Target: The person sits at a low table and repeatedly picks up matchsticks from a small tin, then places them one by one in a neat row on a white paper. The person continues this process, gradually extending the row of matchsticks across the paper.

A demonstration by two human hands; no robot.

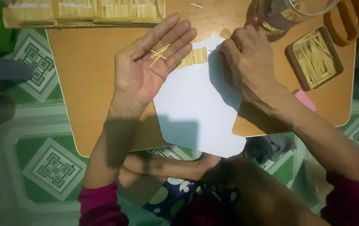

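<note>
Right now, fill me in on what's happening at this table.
A person sits at a low wooden table, seen from above. The left hand is held open, palm up, with a few toothpicks lying loose across its fingers. The right hand rests knuckles-up on a white sheet, beside a small row of toothpicks laid on it. A brown tray of toothpicks sits to the right, and bundled toothpick stacks line the far edge.

Fingertips of right hand point(246, 62) curled under, out of sight against white sheet point(196, 113); toothpick row point(194, 57) partly covered by left hand point(146, 67); glass jar point(290, 12) and bundled stacks point(83, 12) cut off at top edge; jar contents too blurred to identify.
</note>
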